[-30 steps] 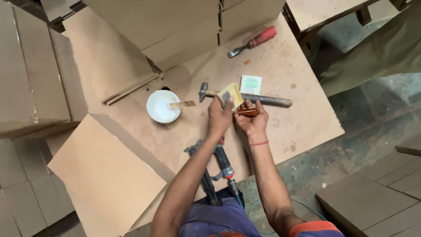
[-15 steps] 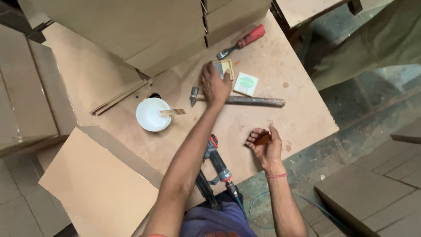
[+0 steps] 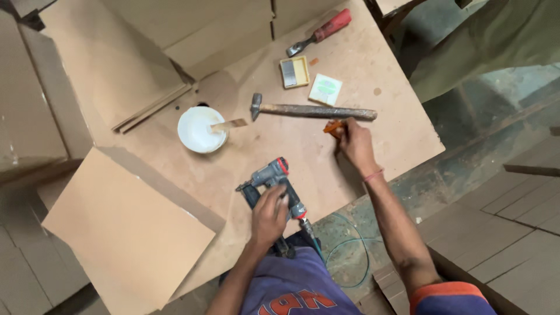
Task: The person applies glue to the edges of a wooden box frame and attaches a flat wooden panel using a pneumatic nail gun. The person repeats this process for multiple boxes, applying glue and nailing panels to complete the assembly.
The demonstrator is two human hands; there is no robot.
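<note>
Left hand [image 3: 269, 214] dropped back from the hammer [image 3: 315, 111], now clamped on grey metal nail gun [image 3: 273, 184] beneath its palm; right hand [image 3: 354, 142] stretched forward, fingers pinching small orange piece [image 3: 332, 126].

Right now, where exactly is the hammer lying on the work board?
In the head view the hammer lies flat across the middle of the board, head toward the white cup, just beyond the right hand.
</note>
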